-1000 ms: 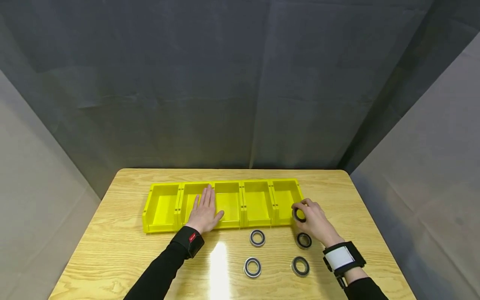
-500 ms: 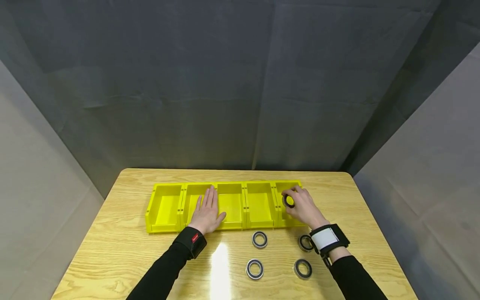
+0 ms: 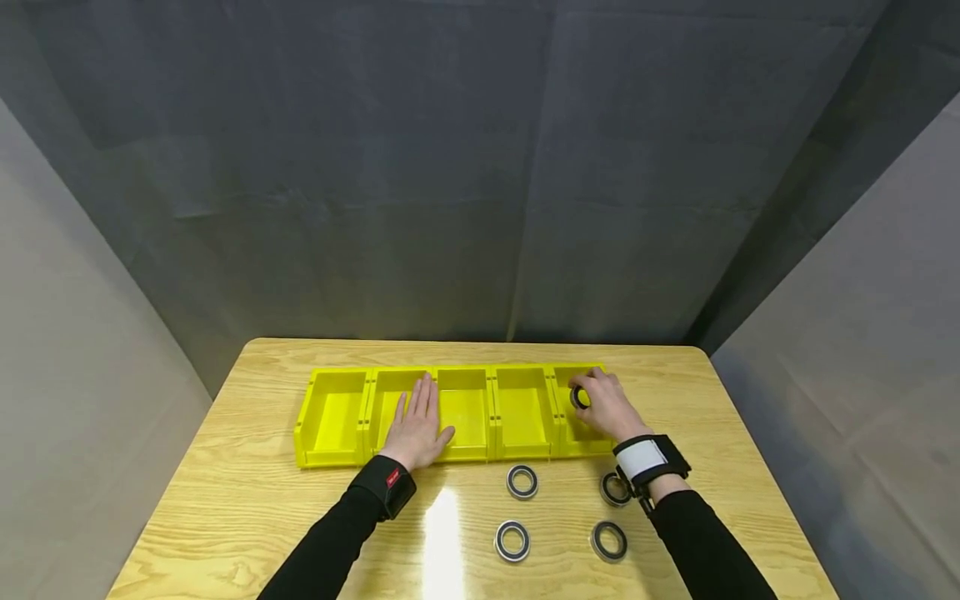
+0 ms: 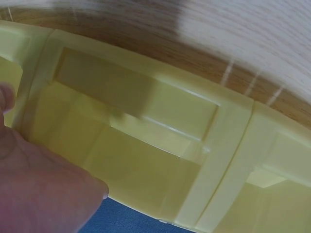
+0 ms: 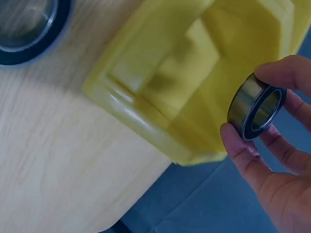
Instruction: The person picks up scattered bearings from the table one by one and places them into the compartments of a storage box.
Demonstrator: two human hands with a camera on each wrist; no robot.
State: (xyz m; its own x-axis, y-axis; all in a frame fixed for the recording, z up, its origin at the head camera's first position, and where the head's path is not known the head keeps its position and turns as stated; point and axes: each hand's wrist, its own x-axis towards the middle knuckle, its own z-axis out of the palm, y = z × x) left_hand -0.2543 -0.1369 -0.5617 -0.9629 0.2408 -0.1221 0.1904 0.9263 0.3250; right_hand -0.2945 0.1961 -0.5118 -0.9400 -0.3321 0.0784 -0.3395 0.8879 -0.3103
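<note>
My right hand (image 3: 609, 407) pinches a ball bearing (image 5: 256, 108) between thumb and fingers, over the rightmost compartment of a yellow bin row (image 3: 522, 452). The bearing is a steel ring with a dark seal, held tilted and apart from the bin floor in the right wrist view. My left hand (image 3: 414, 431) lies with straight fingers over the second compartment from the left, thumb spread towards the middle one. In the left wrist view only part of that hand (image 4: 48, 189) shows, beside the yellow wall.
Several more bearings lie on the wooden table (image 3: 210, 500) in front of the bins: two near the middle, (image 3: 512, 557) being the closer bearing, and two at right, one bearing (image 3: 604, 492) partly behind my right wrist. Grey cloth (image 3: 420, 208) hangs behind and at both sides.
My right hand has carried the bearing from the bin's front right corner inward over the rightmost compartment. My left hand has stayed in place on the bins; the head view has shifted slightly.
</note>
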